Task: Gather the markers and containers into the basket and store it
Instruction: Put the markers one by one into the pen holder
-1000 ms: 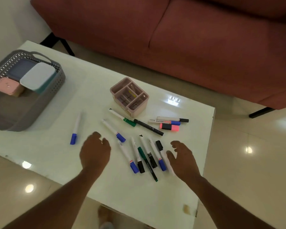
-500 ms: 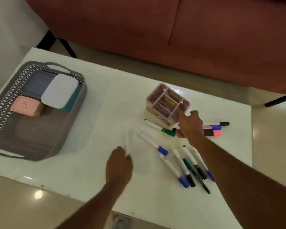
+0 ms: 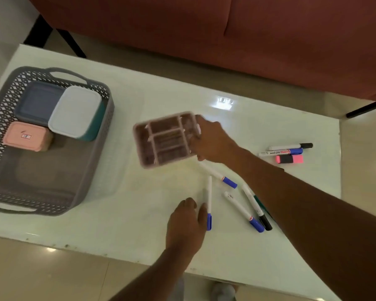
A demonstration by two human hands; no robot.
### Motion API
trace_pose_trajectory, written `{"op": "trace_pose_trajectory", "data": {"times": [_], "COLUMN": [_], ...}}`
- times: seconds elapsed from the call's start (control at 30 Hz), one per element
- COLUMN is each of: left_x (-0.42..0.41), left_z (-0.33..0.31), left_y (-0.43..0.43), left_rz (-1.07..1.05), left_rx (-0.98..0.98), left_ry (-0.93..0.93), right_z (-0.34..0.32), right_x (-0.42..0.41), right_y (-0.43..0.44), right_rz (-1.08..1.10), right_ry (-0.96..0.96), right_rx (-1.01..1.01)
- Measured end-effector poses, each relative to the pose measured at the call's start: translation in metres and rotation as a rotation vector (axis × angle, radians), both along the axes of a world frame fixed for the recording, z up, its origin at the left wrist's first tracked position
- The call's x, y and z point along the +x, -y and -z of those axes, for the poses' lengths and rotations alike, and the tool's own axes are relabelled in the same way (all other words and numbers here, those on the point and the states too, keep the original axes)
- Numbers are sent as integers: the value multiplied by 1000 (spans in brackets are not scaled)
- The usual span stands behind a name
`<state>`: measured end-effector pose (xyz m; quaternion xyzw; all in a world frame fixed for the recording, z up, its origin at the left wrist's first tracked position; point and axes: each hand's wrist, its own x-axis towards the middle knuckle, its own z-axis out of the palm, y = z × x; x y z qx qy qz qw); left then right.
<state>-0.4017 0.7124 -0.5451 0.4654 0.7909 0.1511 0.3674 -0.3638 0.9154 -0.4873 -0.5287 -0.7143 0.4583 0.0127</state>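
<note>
Closest in, the fingers of the right hand curl over the right rim of a pink desk organiser, gripping it, tilted and seemingly lifted off the glossy white table. It is a squarish plastic box divided into open compartments, motion-blurred. The grey basket lies to its left, apart, with its long axis running away from the viewer. This hand's load is nearer it than the left hand. Lattice plastic walls, looped handles; three smooth lidded containers fill its far end. A blue-capped marker runs along the left fingertips; whether they pinch it I cannot tell. Other loose markers lie just right.
</note>
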Motion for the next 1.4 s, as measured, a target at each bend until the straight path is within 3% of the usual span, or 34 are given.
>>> {"op": "trace_pose_trajectory", "data": {"times": [0.13,0.33,0.47,0.63,0.83,1.03,1.2,1.4], "left_x": [-40,-75,-62,-24,29,52,56,76], "left_z": [-2,7,8,2,-14,-14,-21,-53], "left_y": [16,44,51,41,10,-9,-2,3], "left_rz": [-3,-74,-75,-27,-52,-60,-52,-191], "left_rx": [42,48,62,30,-15,-124,-127,118], "left_ry": [-119,-136,-127,-62,25,-89,-23,5], "right_z": [13,39,32,24,33,44,38,4], "right_x": [-17,-22,-13,39,143,177,179,189], "right_y": [30,68,76,119,162,180,162,145], "right_rz": [-182,-86,126,478,715,184,26,50], "right_ry": [170,137,28,-71,236,465,454,258], "right_rx": [-43,-35,-181,-119,105,167,169,57]}}
